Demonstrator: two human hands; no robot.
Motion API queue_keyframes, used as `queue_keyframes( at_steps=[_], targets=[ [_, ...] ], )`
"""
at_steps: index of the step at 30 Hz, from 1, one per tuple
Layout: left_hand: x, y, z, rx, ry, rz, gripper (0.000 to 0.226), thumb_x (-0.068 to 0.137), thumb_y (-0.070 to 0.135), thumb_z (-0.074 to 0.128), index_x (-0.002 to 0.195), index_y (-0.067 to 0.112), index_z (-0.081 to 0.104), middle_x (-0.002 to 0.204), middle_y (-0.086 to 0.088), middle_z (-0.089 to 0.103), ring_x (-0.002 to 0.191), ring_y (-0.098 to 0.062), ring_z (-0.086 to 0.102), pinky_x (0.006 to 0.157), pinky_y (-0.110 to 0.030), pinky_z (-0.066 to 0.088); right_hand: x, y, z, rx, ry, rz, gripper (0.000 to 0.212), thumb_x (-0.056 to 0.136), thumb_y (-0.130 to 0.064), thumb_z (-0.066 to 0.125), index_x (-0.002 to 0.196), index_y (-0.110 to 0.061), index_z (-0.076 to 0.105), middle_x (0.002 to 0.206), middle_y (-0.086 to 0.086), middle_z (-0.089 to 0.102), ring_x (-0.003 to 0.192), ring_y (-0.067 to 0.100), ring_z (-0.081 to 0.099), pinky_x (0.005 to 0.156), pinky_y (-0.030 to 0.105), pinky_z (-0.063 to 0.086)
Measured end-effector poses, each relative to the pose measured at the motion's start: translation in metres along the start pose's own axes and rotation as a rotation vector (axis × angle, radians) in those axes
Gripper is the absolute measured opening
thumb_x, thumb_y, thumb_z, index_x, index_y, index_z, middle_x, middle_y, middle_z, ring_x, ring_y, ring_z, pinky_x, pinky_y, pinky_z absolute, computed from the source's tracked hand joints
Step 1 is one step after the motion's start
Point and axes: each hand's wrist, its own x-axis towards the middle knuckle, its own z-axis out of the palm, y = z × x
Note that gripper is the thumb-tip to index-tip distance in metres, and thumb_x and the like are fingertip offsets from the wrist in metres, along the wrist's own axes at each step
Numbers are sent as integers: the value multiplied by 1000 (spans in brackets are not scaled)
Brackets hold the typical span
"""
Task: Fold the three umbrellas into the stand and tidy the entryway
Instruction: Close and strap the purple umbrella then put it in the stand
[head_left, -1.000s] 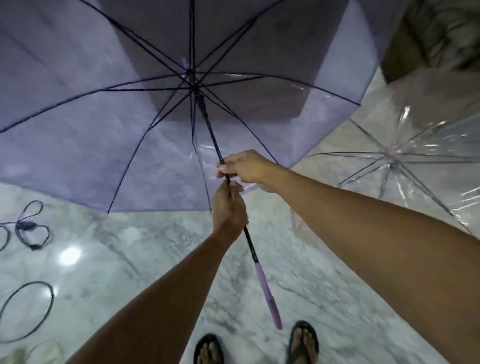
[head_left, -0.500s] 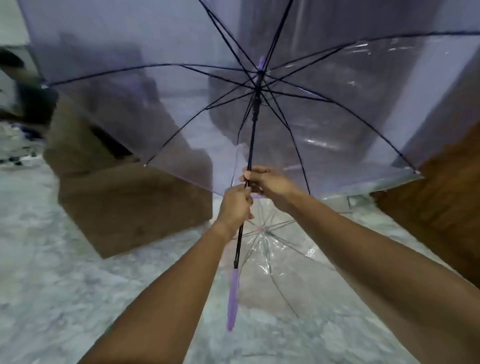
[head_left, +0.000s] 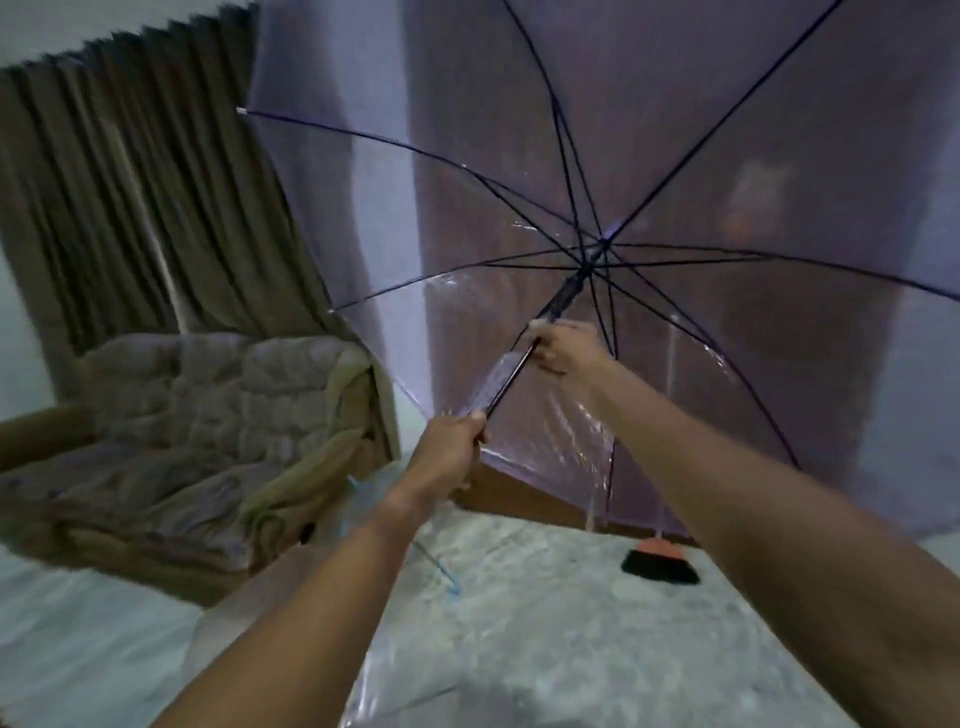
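Seen from the head, the purple umbrella (head_left: 675, 156) hung fully open before the person. Its left edge came near the sofa (head_left: 208, 415), and its right edge ran out of view. The left hand (head_left: 449, 449) gripped the shaft (head_left: 511, 376) low, and the right hand (head_left: 566, 345) clenched it higher. Open marble floor (head_left: 519, 613) lay below, with a brush (head_left: 660, 561) on it.

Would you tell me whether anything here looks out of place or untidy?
The sofa cover is rumpled and sagging; a clear umbrella lies spread on the floor. The left hand and right hand grip the purple umbrella.
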Motion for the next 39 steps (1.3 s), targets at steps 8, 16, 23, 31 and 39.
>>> queue_keyframes(
  at_steps=[8, 16, 23, 31, 39],
  targets=[
    [8, 108, 205, -106, -383, 70, 40, 106, 30, 40, 69, 19, 52, 42, 11, 32, 37, -9, 27, 44, -19, 26, 31, -72, -246, 163, 410, -53, 25, 106, -29, 50, 112, -6, 58, 73, 5, 68, 53, 17, 65, 41, 22, 49],
    [6, 145, 323, -20, -632, 248, 49, 108, 36, 37, 65, 15, 47, 40, 8, 33, 35, -11, 31, 45, -19, 30, 49, -124, -400, 111, 635, -99, 35, 109, -30, 39, 78, -16, 50, 62, 0, 42, 48, 12, 42, 44, 20, 38],
    [37, 148, 375, -51, -671, 352, 49, 108, 33, 38, 61, 18, 37, 44, 4, 31, 34, -11, 31, 45, -24, 28, 50, -136, -437, 123, 700, -157, 22, 109, -26, 35, 94, -11, 44, 64, 3, 41, 32, 14, 56, 56, 29, 50],
    [84, 145, 397, -196, -809, 263, 52, 109, 31, 37, 58, 19, 36, 43, 4, 29, 31, -12, 26, 45, -24, 22, 64, -95, -403, 202, 697, -107, 26, 110, -25, 35, 92, -11, 45, 64, 5, 46, 45, 20, 63, 40, 26, 52],
    [97, 134, 420, -170, -773, 282, 52, 107, 32, 40, 58, 18, 44, 44, 4, 37, 41, -16, 34, 54, -30, 30, 90, -44, -391, 296, 785, -101, 33, 109, -24, 34, 77, -22, 37, 60, -2, 23, 29, 6, 19, 29, 16, 17]
  ],
)
